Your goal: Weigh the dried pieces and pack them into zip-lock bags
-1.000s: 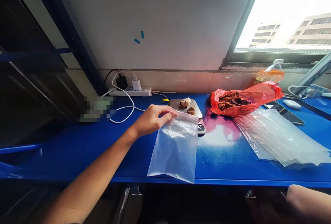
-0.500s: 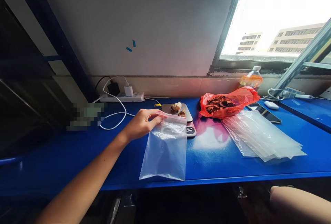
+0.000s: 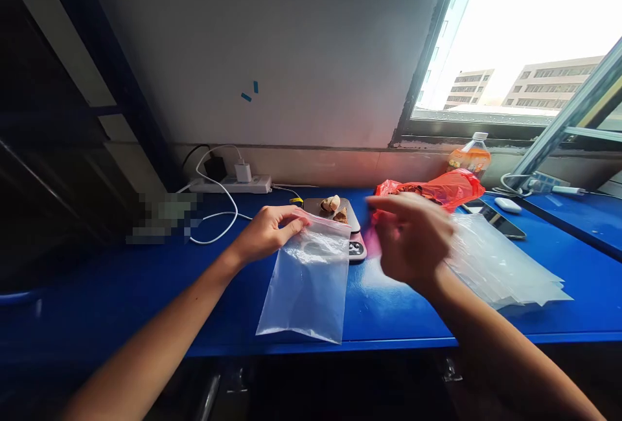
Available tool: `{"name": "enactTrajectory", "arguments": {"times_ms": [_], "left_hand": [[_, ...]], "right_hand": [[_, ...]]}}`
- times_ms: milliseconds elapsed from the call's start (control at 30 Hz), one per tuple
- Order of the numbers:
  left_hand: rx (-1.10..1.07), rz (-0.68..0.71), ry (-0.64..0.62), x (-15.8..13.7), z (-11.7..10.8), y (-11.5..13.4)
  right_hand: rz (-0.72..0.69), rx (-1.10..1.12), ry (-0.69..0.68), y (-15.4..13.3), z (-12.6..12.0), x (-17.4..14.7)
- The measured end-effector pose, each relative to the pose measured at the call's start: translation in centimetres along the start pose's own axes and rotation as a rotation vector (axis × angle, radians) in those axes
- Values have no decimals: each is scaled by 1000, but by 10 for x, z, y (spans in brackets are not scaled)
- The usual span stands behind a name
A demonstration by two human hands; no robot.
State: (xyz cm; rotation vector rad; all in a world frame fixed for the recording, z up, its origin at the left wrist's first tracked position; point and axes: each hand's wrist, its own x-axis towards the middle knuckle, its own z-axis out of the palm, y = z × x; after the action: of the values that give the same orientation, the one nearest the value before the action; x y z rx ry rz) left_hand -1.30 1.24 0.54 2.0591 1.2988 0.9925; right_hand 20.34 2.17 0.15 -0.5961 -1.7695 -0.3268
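My left hand point(image 3: 272, 232) pinches the top edge of a clear zip bag point(image 3: 307, 285) that hangs flat over the front of the blue table. Behind the bag stands a small kitchen scale point(image 3: 356, 221), partly covered by it. On the scale's plate lie a few pale and brown dried pieces point(image 3: 332, 204), perhaps mushrooms. My right hand point(image 3: 415, 236), blurred by motion, is to the right of the scale with fingers apart and nothing visible in them. It hides part of a red plastic bag point(image 3: 461, 189) with dark dried pieces inside.
A stack of clear bags point(image 3: 510, 265) lies on the right of the blue table point(image 3: 204, 298). Beyond it are a phone point(image 3: 505, 223) and a white case point(image 3: 508, 205). A bottle point(image 3: 470, 155) stands at the back, and a power strip point(image 3: 257, 184) with a white cable point(image 3: 236, 204) is back left.
My right hand has come up from the lower right to in front of the red bag. My left hand still holds the zip bag, whose lower end has shifted slightly left.
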Motion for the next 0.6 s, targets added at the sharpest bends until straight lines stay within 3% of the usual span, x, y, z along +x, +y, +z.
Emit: {"name": "enactTrajectory", "arguments": {"times_ms": [167, 267, 433, 600], "left_hand": [[19, -19, 54, 0, 2, -6], [-25, -23, -3, -2, 6, -7], [-290, 19, -108, -2, 14, -5], [-150, -19, -96, -1, 19, -7]], "right_hand": [[76, -22, -412, 5, 45, -21], [167, -30, -384, 7, 54, -35], [182, 43, -250, 13, 45, -40], [208, 145, -342, 9, 46, -42]]}}
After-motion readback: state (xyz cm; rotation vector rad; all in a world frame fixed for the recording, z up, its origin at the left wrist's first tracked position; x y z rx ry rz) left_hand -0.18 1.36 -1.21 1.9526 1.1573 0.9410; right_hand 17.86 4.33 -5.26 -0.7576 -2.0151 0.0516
